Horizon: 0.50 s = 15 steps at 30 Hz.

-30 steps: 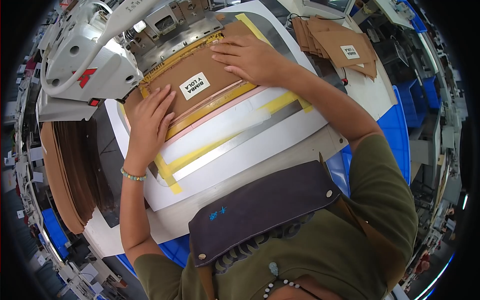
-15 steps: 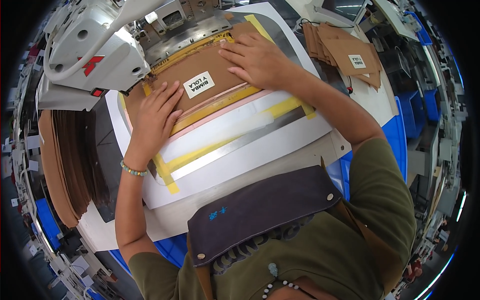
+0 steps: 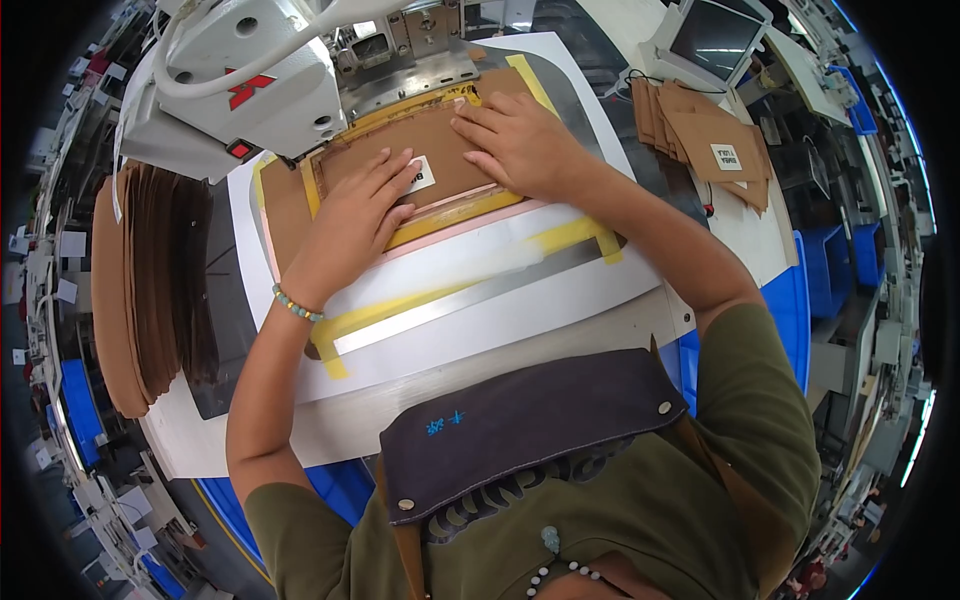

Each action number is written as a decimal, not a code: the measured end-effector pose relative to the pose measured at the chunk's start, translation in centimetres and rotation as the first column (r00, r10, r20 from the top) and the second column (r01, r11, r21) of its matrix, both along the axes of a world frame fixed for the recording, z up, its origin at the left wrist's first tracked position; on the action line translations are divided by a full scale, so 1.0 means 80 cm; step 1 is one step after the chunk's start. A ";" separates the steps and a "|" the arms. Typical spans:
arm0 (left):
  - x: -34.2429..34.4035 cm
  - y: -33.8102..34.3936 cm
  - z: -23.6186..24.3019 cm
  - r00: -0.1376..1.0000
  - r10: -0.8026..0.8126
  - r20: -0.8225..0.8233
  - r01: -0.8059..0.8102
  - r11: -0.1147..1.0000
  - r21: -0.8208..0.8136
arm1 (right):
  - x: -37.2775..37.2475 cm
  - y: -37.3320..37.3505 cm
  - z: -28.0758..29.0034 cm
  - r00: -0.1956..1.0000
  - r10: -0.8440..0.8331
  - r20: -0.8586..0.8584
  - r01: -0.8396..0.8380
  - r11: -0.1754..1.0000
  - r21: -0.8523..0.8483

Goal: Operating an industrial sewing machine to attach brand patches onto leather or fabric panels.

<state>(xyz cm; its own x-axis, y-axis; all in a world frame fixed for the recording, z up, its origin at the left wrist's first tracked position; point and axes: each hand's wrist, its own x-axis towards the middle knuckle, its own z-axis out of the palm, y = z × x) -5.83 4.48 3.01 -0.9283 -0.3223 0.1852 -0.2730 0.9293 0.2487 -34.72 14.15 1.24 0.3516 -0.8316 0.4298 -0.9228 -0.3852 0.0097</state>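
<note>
A brown leather piece (image 3: 437, 152) with a small white label lies in a yellow-taped frame on a white template board (image 3: 480, 300), right under the white sewing machine head (image 3: 250, 80). My left hand (image 3: 350, 220) lies flat on the left part of the piece, fingers spread, beside the label. My right hand (image 3: 515, 145) presses flat on its right part. Neither hand grips anything. A pink strip borders the piece's near edge.
A stack of brown leather pieces (image 3: 140, 290) lies at the left. More brown pieces with labels (image 3: 705, 135) lie at the back right, near a small screen (image 3: 715, 40). Blue bins (image 3: 830, 270) stand at the right. A dark apron (image 3: 520, 420) covers my front.
The board with the brown piece has slid further in under the machine head, both hands going with it, still flat on the piece.
</note>
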 end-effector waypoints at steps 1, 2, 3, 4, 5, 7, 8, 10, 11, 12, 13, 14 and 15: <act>-0.001 0.000 0.001 1.000 0.000 0.006 0.000 1.000 0.005 | 0.003 -0.001 -0.001 1.000 0.005 -0.004 -0.006 1.000 -0.024; 0.000 -0.001 0.000 1.000 0.004 0.006 -0.004 1.000 0.003 | 0.006 -0.003 -0.002 1.000 0.011 -0.007 -0.011 0.999 -0.048; 0.000 -0.001 -0.001 1.000 0.006 -0.001 -0.006 1.000 0.007 | 0.009 -0.004 0.000 1.000 0.013 -0.008 -0.014 0.999 -0.051; 0.000 -0.002 -0.002 1.000 0.008 -0.007 -0.008 1.000 0.012 | 0.013 -0.006 0.000 1.000 0.022 -0.004 -0.022 0.999 -0.045; 0.001 -0.002 -0.003 1.000 0.010 -0.007 -0.010 1.000 0.010 | 0.017 -0.008 0.001 1.000 0.030 0.001 -0.030 0.999 -0.039; 0.001 -0.003 -0.004 1.000 0.003 -0.029 -0.003 1.000 0.019 | 0.022 -0.015 -0.004 0.999 0.044 -0.011 -0.045 0.994 -0.102; 0.001 -0.003 -0.004 1.000 0.004 -0.028 -0.004 1.000 0.017 | 0.024 -0.018 -0.006 0.998 0.055 -0.023 -0.058 0.985 -0.162; 0.003 -0.004 -0.005 0.999 0.006 -0.040 -0.006 1.000 0.021 | 0.032 -0.022 -0.008 0.998 0.056 -0.020 -0.058 0.987 -0.150; 0.004 -0.004 -0.006 0.999 0.011 -0.038 -0.010 1.000 0.019 | 0.035 -0.024 -0.009 0.998 0.051 -0.019 -0.054 0.989 -0.137; 0.006 -0.004 -0.007 0.999 0.017 -0.041 -0.017 1.000 0.015 | 0.039 -0.026 -0.008 0.998 0.055 -0.017 -0.057 0.989 -0.139; 0.007 -0.004 -0.008 0.999 0.024 -0.044 -0.023 1.000 0.011 | 0.043 -0.027 -0.008 0.999 0.048 -0.023 -0.051 0.991 -0.123; 0.009 -0.005 -0.008 0.999 0.028 -0.043 -0.027 1.000 0.009 | 0.047 -0.029 -0.008 0.999 0.042 -0.029 -0.044 0.993 -0.106; 0.010 -0.005 -0.009 0.998 0.025 -0.050 -0.024 1.000 0.017 | 0.050 -0.029 -0.006 0.999 0.044 -0.029 -0.046 0.993 -0.108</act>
